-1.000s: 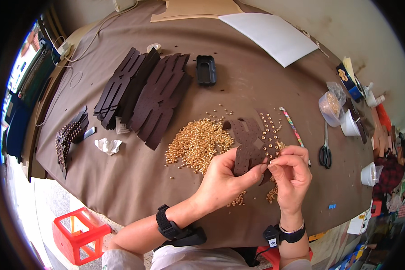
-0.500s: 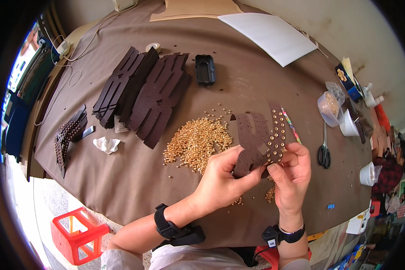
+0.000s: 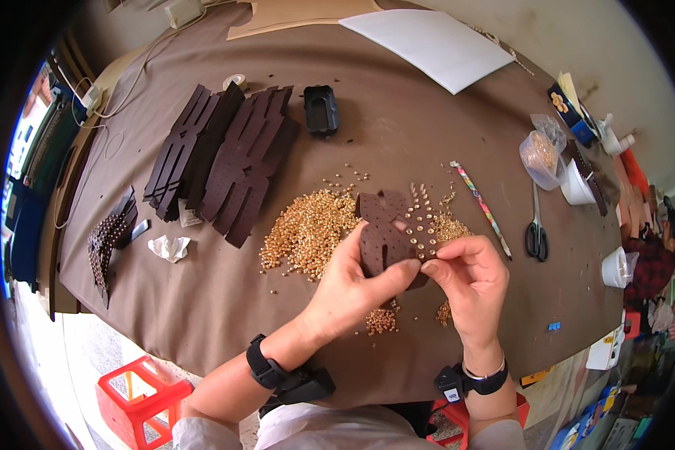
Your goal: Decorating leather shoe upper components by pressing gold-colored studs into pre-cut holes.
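A dark brown, slotted strip of leather-like material [image 3: 385, 244] with rows of small holes is curled in my left hand [image 3: 345, 285], the thumb pressed on its near edge. Round gold studs [image 3: 421, 231] sit in rows along the strip's right side. My right hand [image 3: 472, 281] is at that edge, thumb and forefinger pinched together by the lowest studs; what lies between these fingertips is too small to make out. Beyond my left hand spreads a heap of gold beads or studs [image 3: 307, 232]. Smaller piles of gold pieces [image 3: 451, 227] lie around my right hand.
Stacked dark brown cut pieces [image 3: 251, 165] lie at the left, near a studded piece [image 3: 106, 244] and crumpled white paper [image 3: 169, 248]. A black tray [image 3: 320, 112] stands behind the heap. To the right are a patterned pencil [image 3: 481, 206], scissors [image 3: 536, 236] and plastic tubs [image 3: 544, 161].
The held strip has tilted and turned, its studded side lowered, uncovering gold pieces and the pencil behind it. My right hand has shifted slightly left, its pinch now at the strip's edge.
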Action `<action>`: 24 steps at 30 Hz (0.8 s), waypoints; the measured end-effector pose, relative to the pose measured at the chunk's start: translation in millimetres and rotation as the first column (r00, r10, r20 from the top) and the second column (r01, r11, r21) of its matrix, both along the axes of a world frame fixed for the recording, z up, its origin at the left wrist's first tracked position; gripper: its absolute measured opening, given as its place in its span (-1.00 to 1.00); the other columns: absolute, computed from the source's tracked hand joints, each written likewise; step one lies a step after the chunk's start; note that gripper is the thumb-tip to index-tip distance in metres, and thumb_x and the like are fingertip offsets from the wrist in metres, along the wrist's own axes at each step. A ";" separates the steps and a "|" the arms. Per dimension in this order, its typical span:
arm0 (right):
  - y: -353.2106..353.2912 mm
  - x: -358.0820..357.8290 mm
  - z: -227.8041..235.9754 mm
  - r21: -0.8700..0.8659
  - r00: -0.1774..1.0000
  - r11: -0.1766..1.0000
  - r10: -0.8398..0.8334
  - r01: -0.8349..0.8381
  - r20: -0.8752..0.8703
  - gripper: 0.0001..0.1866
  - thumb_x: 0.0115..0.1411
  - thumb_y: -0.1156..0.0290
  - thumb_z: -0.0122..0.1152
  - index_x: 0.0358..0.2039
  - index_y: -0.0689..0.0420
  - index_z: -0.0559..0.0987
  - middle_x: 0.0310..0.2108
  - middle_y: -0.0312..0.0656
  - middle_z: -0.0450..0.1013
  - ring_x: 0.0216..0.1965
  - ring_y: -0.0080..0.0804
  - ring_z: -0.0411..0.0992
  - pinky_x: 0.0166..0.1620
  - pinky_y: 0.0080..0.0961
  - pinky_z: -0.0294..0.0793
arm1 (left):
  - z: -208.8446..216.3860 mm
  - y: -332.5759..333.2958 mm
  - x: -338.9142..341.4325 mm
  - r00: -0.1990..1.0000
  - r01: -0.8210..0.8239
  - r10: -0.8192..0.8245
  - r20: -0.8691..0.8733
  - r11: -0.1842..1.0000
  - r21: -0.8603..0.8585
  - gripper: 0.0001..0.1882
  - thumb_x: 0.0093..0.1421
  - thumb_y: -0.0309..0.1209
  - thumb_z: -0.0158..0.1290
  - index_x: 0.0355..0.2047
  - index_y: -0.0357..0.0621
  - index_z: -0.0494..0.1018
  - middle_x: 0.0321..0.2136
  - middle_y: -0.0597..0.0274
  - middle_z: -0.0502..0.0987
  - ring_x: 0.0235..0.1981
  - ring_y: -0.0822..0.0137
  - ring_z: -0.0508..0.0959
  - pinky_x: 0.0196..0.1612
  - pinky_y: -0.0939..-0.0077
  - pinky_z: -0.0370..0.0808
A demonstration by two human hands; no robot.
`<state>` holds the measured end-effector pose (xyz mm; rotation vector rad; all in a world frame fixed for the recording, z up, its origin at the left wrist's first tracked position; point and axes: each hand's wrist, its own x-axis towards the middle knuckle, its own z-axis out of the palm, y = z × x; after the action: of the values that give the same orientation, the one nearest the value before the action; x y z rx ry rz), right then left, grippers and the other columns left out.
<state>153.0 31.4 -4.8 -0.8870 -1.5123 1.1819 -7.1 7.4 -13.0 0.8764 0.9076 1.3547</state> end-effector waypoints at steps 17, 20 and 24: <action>28.4 19.3 -23.2 0.436 0.606 0.900 -0.348 0.002 0.716 -0.95 0.04 0.45 0.26 -0.45 0.12 0.61 -0.48 -0.21 0.43 -0.52 -0.25 0.45 -0.42 -0.39 0.44 | -0.6 20.0 -22.3 0.944 -0.123 0.138 0.299 0.990 -0.068 -0.91 0.19 -0.45 0.07 -0.29 -0.14 0.46 -0.42 0.33 0.54 -0.43 0.51 0.50 -0.33 0.61 0.46; 23.0 16.9 -18.8 0.407 0.581 0.912 -0.310 -0.040 0.752 -0.95 0.03 0.47 0.25 -0.47 0.15 0.58 -0.50 -0.21 0.42 -0.53 -0.24 0.43 -0.42 -0.40 0.44 | -3.3 16.7 -17.7 0.954 -0.120 0.137 0.268 0.990 -0.078 -0.82 0.14 -0.52 0.12 -0.23 -0.13 0.42 -0.37 0.36 0.54 -0.41 0.52 0.52 -0.31 0.62 0.48; 21.2 9.0 -15.1 0.324 0.721 0.941 -0.289 0.095 0.630 -0.91 0.04 0.55 0.23 -0.39 0.17 0.53 -0.50 -0.23 0.45 -0.51 -0.39 0.48 -0.41 -0.52 0.47 | 0.8 11.9 -12.2 0.982 -0.122 0.132 0.136 0.990 -0.076 -0.77 0.09 -0.55 0.17 -0.24 -0.14 0.41 -0.39 0.40 0.52 -0.41 0.56 0.51 -0.31 0.65 0.47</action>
<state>162.1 52.7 -19.9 -1.3315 -2.0307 0.4708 -19.3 19.4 -12.2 0.6717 0.9065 1.4679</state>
